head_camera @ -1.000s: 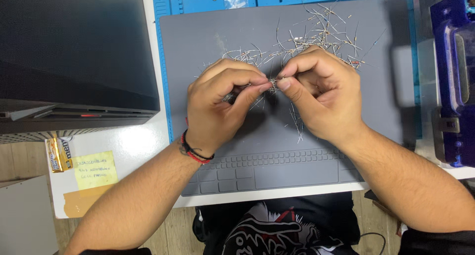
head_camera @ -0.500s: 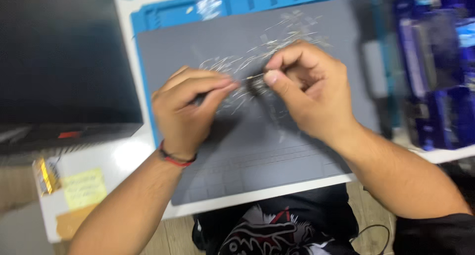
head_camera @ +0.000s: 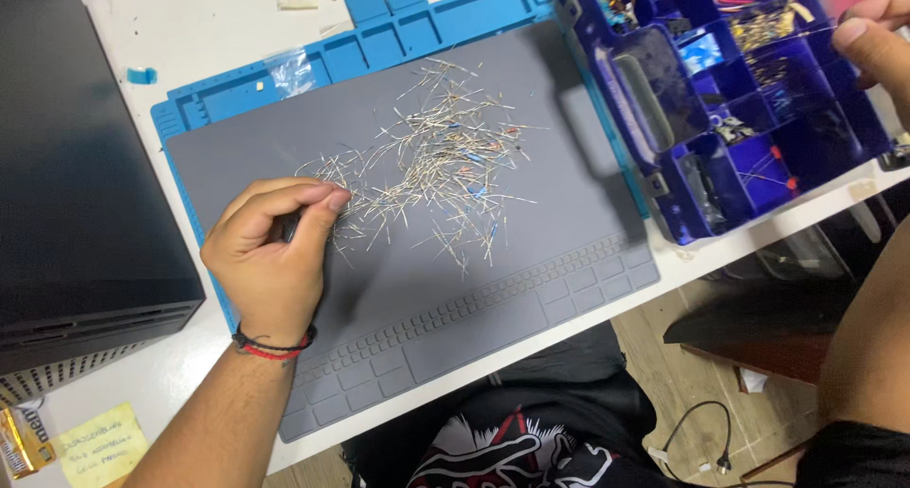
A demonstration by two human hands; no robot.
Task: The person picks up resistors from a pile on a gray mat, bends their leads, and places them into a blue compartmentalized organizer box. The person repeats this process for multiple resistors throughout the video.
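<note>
Grey silicone mat [head_camera: 493,289] with a blue rim covers the white worktop [head_camera: 180,33]; a blue compartment box [head_camera: 730,99] sits at its right. The left hand [head_camera: 270,251] rests pinched together beside the scattered wire-leaded components [head_camera: 436,166]. The right hand [head_camera: 877,33] pinches one thin lead over the box.

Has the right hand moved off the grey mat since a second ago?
Yes. The right hand has left the grey mat and the left hand, going right to the blue compartment box, pinching a thin lead.
</note>
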